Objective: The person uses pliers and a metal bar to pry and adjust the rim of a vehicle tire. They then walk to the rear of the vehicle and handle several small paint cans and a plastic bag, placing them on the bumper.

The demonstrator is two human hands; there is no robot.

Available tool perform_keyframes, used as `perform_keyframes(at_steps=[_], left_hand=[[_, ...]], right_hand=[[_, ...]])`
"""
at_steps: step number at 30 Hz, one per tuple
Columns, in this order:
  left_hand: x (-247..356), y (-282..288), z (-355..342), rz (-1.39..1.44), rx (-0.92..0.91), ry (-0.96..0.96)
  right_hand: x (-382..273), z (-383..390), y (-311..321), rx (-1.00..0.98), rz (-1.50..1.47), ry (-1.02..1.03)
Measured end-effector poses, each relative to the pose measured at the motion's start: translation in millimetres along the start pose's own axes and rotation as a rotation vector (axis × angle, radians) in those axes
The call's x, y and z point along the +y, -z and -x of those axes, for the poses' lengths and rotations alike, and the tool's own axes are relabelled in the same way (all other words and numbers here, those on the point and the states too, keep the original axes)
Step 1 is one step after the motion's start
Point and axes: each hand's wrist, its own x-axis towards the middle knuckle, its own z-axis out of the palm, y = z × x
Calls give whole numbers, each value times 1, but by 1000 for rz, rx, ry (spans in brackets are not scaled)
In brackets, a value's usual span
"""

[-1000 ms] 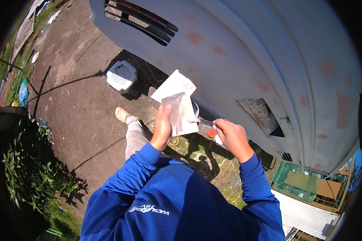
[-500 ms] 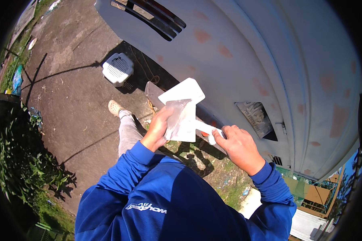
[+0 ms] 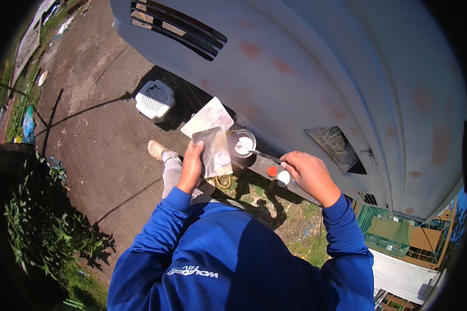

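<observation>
My left hand (image 3: 191,170) is closed on the edge of a thin grey flat plate (image 3: 208,147). A dab of white paste (image 3: 222,157) sits on its lower right part. Behind the plate's upper edge shows a pale flat sheet (image 3: 213,115); I cannot tell whether it is held too. My right hand (image 3: 308,173) grips a narrow, dark-handled spatula (image 3: 267,156). Its far end reaches into a round open can (image 3: 253,139) of white paste, just right of the plate. Beside the can, nearer my right hand, are a small orange-red cap (image 3: 272,171) and a white round container top (image 3: 283,179).
A large grey vehicle body panel (image 3: 280,98) with reddish-brown patches rises ahead and to the right, with a slotted vent (image 3: 179,31). A white perforated plastic stool (image 3: 154,100) stands on the ground at the left. Leafy bushes (image 3: 41,223) grow at the lower left.
The spatula has moved off the plate into the can, and white paste now shows on the plate. My left hand has shifted left with the plate, uncovering the can.
</observation>
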Motion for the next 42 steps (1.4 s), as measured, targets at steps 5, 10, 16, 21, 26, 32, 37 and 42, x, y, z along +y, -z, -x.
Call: perform_keyframes(at_steps=[5,10,16,21,26,32,37,42], left_hand=[[30,24,21,-66,79,-59],[45,20,46,-156,46,-31],[47,-4,71,-187,-5,46],[32,-14,82,-172,-74,91],[28,-29,98,-241,-222,140],[48,-16,122,-27,-146,338],[68,24,141,-69,-64,114],[101,48,171,-428,-126,-126]], right_hand=[[76,-12,-123,-87,-647,-478],[117,-36,-215,9,-954,-454],[109,-43,-193,250,-154,-288],[15,-22,-143,200,-1406,-313],[-40,-16,-137,142,-2198,-295],[-28,6,-128,639,-2199,-295],[-67,40,-120,449,-1755,-278],[-163,25,-98,472,15,198]])
